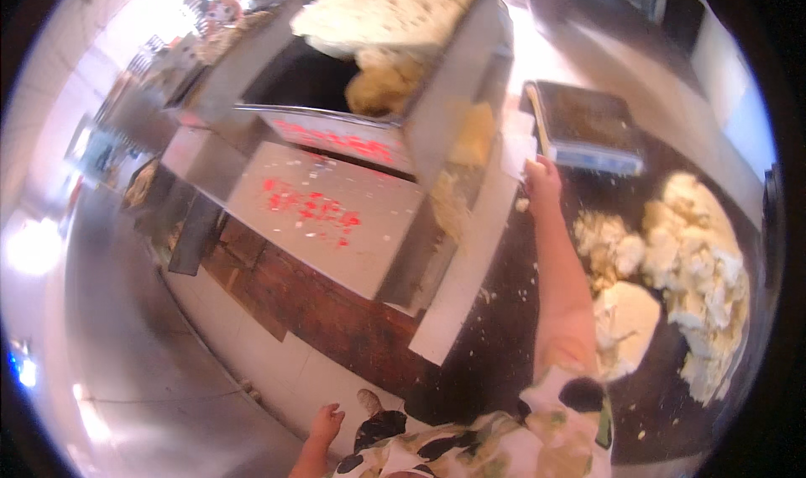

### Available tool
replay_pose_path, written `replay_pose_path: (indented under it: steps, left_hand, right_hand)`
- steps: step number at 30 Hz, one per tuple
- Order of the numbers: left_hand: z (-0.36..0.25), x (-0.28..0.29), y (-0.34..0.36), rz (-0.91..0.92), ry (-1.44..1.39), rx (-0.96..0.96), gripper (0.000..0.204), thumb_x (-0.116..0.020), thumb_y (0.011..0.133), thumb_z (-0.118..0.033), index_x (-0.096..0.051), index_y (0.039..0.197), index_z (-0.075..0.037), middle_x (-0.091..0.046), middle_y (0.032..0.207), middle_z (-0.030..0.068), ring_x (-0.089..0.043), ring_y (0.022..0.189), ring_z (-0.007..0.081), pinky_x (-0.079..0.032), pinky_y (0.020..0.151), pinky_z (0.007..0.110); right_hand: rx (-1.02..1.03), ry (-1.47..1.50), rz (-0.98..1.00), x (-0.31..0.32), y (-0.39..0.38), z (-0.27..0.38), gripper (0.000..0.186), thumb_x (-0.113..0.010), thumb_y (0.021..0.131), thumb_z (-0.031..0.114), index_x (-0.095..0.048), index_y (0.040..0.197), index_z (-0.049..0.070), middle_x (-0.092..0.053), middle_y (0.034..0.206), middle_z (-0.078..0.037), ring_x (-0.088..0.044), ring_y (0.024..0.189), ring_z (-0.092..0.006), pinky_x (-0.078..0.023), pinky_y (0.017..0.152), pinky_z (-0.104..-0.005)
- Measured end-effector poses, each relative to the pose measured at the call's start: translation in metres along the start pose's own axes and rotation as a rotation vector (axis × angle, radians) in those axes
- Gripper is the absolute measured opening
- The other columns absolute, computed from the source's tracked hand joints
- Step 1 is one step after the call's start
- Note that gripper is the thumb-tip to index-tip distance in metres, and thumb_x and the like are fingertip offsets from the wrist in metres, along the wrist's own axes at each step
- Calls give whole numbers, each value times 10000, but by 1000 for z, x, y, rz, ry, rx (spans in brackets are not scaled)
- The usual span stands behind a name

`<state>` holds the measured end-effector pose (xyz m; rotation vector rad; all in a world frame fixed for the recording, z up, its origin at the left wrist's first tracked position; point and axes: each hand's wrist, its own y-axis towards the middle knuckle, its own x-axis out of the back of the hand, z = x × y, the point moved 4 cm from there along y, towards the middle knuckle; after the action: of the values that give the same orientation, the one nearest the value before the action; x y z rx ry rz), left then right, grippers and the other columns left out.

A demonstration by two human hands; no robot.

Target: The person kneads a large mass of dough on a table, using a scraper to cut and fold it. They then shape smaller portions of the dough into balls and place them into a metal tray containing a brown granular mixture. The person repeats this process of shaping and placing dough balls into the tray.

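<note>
Wooden stick (538,118): thin and pale, running along the left edge of a flat dark-topped box (588,112), its near end at the right hand (542,180); likely light and stiff, perhaps slick with flour; best held near that end, fingers wrapped round
Right hand: arm stretched forward over the dark tabletop (495,335); the fingers look curled closed on the stick's near end, though blur hides the exact grip
Left hand (326,424): low above the floor, near a shoe (368,402); fingers loosely part open, nothing held
Large dough mass (697,285): rough and lumpy, at the right of the tabletop; likely heavy, soft and quick to tear; best lifted from underneath with a broad hold
Smooth dough piece (628,323): beside the right forearm; probably softer and easier to scoop from its edge
Metal machine (336,217): left of the white board (457,310), red markings on its panels; a dough sheet (378,12) drapes over its top, likely limp and easily stretched
</note>
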<state>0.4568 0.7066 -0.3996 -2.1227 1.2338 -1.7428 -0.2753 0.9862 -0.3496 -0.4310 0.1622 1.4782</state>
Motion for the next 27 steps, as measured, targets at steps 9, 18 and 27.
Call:
replay_pose_path:
  steps: [9,18,27]
  left_hand:
    - [76,30,56,0,-113,19,444,-674,839,-273,-648,1202,-18,-678,1141,207,-662,1054,321,-509,935,404]
    - [84,98,164,87,-243,-64,461,-670,834,-288,-648,1210,-23,-679,1148,208,-636,1104,359,-494,959,419]
    - [213,190,224,-44,-365,29,446,-661,848,-279,-650,1209,-17,-671,1164,222,-645,1091,344,-494,955,430]
  right_hand:
    - [575,62,402,-168,-199,282,582,-676,905,119,-435,1434,93,-571,1268,-121,-589,1005,-167,-515,862,-311]
    - [1037,-885,381,-297,-236,305,425,-646,919,151,-562,1331,89,-608,1217,-82,-583,1095,-215,-461,934,-327]
    - [1018,-1209,49,-324,-251,288,302,-611,870,2,-659,1158,83,-652,977,-118,-652,867,-238,-530,791,-348]
